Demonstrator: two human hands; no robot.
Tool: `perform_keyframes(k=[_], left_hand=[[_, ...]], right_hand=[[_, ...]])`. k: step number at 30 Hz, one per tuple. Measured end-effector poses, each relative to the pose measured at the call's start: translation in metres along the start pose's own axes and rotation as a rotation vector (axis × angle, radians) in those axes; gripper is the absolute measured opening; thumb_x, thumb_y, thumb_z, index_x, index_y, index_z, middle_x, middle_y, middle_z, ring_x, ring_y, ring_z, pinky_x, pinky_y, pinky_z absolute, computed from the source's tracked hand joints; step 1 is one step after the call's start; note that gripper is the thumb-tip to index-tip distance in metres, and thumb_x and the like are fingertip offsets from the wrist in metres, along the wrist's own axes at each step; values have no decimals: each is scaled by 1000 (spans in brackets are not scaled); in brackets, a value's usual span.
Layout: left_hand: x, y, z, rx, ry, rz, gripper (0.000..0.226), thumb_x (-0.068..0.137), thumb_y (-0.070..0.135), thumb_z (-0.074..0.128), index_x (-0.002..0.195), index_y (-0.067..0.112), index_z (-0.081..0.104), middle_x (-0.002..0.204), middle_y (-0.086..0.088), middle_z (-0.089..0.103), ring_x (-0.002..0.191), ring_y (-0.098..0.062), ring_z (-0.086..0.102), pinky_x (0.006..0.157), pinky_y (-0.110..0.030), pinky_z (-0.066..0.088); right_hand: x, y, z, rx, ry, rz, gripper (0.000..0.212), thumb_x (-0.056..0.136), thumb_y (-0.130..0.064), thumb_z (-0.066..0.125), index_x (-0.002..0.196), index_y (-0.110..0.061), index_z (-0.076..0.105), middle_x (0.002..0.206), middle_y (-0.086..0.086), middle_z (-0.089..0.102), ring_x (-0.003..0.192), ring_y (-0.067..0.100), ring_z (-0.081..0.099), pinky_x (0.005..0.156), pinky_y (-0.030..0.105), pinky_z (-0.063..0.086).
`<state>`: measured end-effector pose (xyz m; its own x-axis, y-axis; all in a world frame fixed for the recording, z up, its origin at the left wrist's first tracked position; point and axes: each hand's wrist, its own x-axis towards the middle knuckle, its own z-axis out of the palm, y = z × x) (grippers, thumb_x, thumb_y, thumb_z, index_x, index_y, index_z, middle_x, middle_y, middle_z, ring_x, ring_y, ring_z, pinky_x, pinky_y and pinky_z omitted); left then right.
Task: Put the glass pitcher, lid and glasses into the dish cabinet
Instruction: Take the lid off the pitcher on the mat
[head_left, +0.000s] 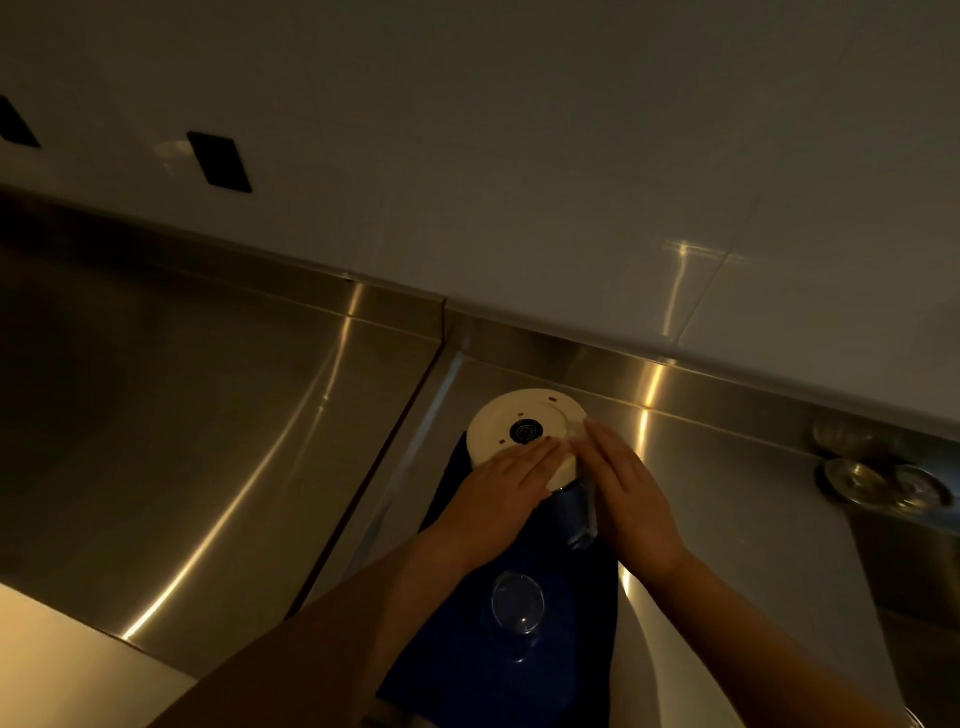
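- On a steel counter (727, 493) seen from the head camera, a glass pitcher (576, 512) stands upside down on a dark blue cloth (566, 623), its cream base (511, 426) up.
- Left hand (511, 478) lies flat on the base, fingers straight; right hand (628, 483) presses straight fingers to the base's right edge.
- Nearer the person, a clear glass (517, 605) rests on the cloth, untouched.
- Two small metal cups (883, 486) sit far right.

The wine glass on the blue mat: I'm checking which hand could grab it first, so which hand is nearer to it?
Left, narrowly. The left hand rests on the white base beyond the wine glass; the right hand lies beyond it, further right.
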<state>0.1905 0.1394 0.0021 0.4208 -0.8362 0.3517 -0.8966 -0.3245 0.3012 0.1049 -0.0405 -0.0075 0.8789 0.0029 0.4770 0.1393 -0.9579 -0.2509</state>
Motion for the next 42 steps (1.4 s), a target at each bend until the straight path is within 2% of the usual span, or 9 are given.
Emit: perform_keyframes(k=[3,7,12,14,25,30,35,39,42], left_hand=[[0,1,2,31,0,10,49,90,21,38,137,7,36,136,-12,53,122,-21,52,102,-31,36],[2,-1,7,36,-22,-7,52,91,13,45,141,6,35,143,-12,45,130,-22,45,107,-33,29],[18,9,-5,-39,-8,-61,71,96,0,39,142,19,-12,151,4,-15,140,-8,-13,115,-24,-5],[25,11,-11,-19,27,-107,72,98,4,42,139,16,-17,148,4,-21,136,-7,-17,115,-24,-4],[17,-5,-16,-83,84,-247,70,98,4,41,140,16,-13,151,3,-13,139,-8,-11,117,-24,-3],[28,-8,-26,70,27,-102,74,91,2,52,150,12,7,158,-9,2,143,-18,-4,116,-32,5],[42,-8,-28,259,-27,-18,74,88,8,57,149,4,15,156,-13,18,145,-26,12,118,-37,4],[42,-10,-34,226,-4,-70,74,82,-2,61,147,5,26,151,-16,30,142,-30,24,117,-38,8],[43,-11,-38,204,-12,-62,72,77,-10,62,142,2,36,145,-19,39,136,-34,34,114,-39,14]], right_hand=[[-12,3,-8,32,-25,113,76,80,-17,72,143,-14,30,148,15,31,131,27,38,99,43,44],[-17,-5,-13,102,-51,231,67,87,-30,57,144,-23,24,141,12,41,113,27,56,84,31,48],[20,-14,-19,63,24,190,56,88,-15,61,136,-34,39,130,2,53,113,14,52,91,16,35],[35,-16,-22,-18,24,44,75,72,-3,77,136,-15,41,125,13,57,108,21,53,87,23,38],[14,-4,-5,-100,98,-152,67,82,-1,60,142,-6,30,150,12,26,138,29,29,106,47,36],[14,-5,-11,-121,63,-144,54,88,-6,33,142,-5,28,151,9,24,138,32,26,110,43,29],[17,-7,-10,-73,17,-190,49,92,-6,37,141,-2,33,152,10,26,142,28,22,114,39,25],[17,-13,-7,-35,51,-39,73,76,1,71,140,-8,38,148,11,31,137,26,28,105,40,35],[22,-18,-6,-31,103,-33,61,83,-6,64,138,-9,39,145,12,33,130,27,34,106,35,32]])
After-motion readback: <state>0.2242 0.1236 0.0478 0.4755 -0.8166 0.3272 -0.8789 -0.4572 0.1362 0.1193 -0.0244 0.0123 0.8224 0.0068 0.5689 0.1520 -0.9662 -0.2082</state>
